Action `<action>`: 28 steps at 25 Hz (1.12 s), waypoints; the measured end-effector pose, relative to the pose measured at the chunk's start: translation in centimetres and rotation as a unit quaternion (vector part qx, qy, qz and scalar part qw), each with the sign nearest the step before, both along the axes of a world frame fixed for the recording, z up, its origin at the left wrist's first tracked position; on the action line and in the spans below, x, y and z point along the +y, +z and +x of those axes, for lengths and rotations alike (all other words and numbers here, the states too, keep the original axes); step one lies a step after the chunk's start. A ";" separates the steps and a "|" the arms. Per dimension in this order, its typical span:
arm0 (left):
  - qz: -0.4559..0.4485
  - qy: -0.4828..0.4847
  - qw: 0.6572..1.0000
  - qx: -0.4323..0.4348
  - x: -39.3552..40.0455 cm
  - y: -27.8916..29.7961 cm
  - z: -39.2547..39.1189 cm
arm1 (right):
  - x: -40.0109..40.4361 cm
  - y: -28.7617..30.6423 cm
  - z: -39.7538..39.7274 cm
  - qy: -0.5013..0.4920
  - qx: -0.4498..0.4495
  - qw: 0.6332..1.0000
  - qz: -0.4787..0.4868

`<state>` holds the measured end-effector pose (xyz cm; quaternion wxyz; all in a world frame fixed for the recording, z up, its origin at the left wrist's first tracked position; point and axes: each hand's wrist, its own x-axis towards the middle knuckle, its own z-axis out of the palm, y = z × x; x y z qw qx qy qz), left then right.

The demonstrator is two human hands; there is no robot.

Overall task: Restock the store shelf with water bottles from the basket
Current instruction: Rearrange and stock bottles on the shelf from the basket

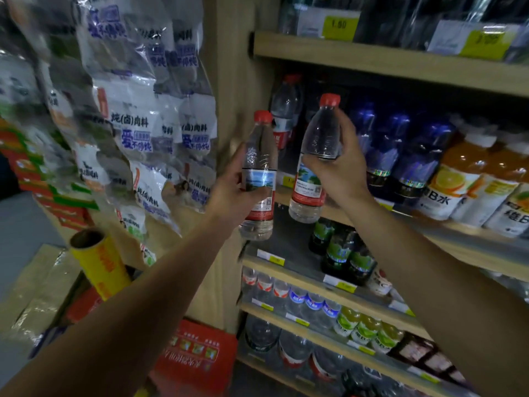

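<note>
Head view: I am observing both hands raised before the wooden store shelf, each carrying one bottle. The left hand is curling its fingers and thumb round the label band of a clear plastic water bottle with a red cap and red-and-blue label. The right hand is pinching the upper body of a second clear red-capped water bottle between thumb and fingers, just above its label.

Both bottles are standing nearly upright, long axes vertical, caps up, tilting slightly. They are hanging in the air just in front of the shelf's left end, where a matching red-capped bottle is already standing at the back. The open slot is lying beyond and slightly behind the held bottles; in my judgement the right hand's bottle is nearer it and should go in first.

Blue-capped dark bottles are occupying the shelf immediately right of that slot. The basket is not in view.
</note>
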<state>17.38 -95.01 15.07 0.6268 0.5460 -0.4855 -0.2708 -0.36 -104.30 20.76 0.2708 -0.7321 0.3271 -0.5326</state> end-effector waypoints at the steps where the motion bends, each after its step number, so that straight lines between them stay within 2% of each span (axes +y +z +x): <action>1: 0.003 0.010 1.000 -0.005 -0.9 0.2 0.1 | -1.1 0.4 0.4 0.007 -0.001 1.000 -0.011; 7: 0.004 0.058 0.998 -0.029 -3.2 -0.2 -0.1 | -6.3 1.6 2.6 0.007 -0.006 0.998 -0.069; 13: -0.002 0.081 0.996 -0.028 -3.7 -1.5 0.3 | -8.8 1.5 5.1 0.025 -0.038 0.996 -0.082; 16: -0.005 0.097 0.995 -0.017 -4.3 -1.8 0.5 | -9.7 2.1 6.3 -0.005 -0.050 0.993 -0.111; 20: -0.027 0.087 0.996 -0.020 -5.2 -2.1 0.5 | -10.2 -0.1 7.4 -0.043 -0.015 0.990 -0.134; 25: -0.037 0.062 0.997 -0.032 -6.0 -2.0 0.7 | -10.7 -2.4 7.2 -0.056 0.012 0.996 -0.072; 28: -0.036 0.056 0.997 -0.036 -6.5 -2.0 0.5 | -10.9 -2.6 6.8 -0.058 0.046 0.994 -0.082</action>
